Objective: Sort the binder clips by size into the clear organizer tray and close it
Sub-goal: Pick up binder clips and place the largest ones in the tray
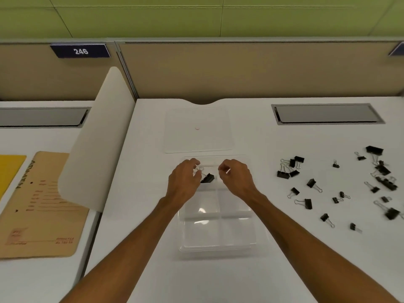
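A clear organizer tray [218, 243] with several compartments lies on the white desk in front of me. Its clear lid [197, 141] lies flat just beyond it. My left hand [184, 182] is over the tray's far-left compartment, fingers pinching the wire handles of a black binder clip [207, 178] that rests in or just above that compartment. My right hand [235, 176] hovers over the far-right compartment with fingers curled; whether it holds anything is unclear. Several black binder clips [341, 184] of different sizes are scattered on the desk to the right.
A white curved divider panel [96, 149] stands left of the tray. Beyond it lie a tan file folder [41, 206] and a yellow sheet [8, 171]. A grey cable hatch [325, 113] is set in the desk at the back right, against the partition wall.
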Tool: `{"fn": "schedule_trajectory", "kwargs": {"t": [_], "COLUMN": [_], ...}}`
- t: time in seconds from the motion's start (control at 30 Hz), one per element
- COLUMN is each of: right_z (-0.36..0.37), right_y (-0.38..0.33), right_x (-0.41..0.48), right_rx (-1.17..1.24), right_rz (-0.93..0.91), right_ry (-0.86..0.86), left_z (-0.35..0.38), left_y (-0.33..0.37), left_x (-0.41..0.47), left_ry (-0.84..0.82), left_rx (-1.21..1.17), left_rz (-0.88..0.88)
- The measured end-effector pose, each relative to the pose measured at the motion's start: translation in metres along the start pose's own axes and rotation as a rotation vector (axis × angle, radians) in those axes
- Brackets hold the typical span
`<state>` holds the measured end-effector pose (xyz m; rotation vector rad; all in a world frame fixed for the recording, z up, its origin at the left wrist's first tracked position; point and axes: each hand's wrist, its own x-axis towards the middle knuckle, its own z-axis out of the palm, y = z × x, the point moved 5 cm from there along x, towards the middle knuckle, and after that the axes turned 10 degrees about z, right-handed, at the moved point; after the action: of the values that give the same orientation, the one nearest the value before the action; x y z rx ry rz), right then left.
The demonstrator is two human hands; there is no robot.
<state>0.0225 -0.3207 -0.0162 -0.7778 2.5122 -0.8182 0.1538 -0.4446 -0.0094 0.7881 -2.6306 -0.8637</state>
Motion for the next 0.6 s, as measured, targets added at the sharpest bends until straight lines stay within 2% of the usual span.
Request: {"fn": "schedule_trajectory", "kwargs": {"t": [0.4, 0.6], "right_z": [-0.071, -0.119], "right_y": [0.081, 0.144], "right_x": [-0.052, -0.087], "right_rx": [0.065, 0.101], "right_rz": [0.055, 0.104], "right_ry": [0.101, 0.143], "left_z": [0.055, 0.102], "left_y": [0.096, 0.160], "left_x": [-0.023, -0.046], "left_ry": [-0.072, -0.064], "left_rx": [-0.051, -0.096], "left_rz": [0.223, 0.263]}}
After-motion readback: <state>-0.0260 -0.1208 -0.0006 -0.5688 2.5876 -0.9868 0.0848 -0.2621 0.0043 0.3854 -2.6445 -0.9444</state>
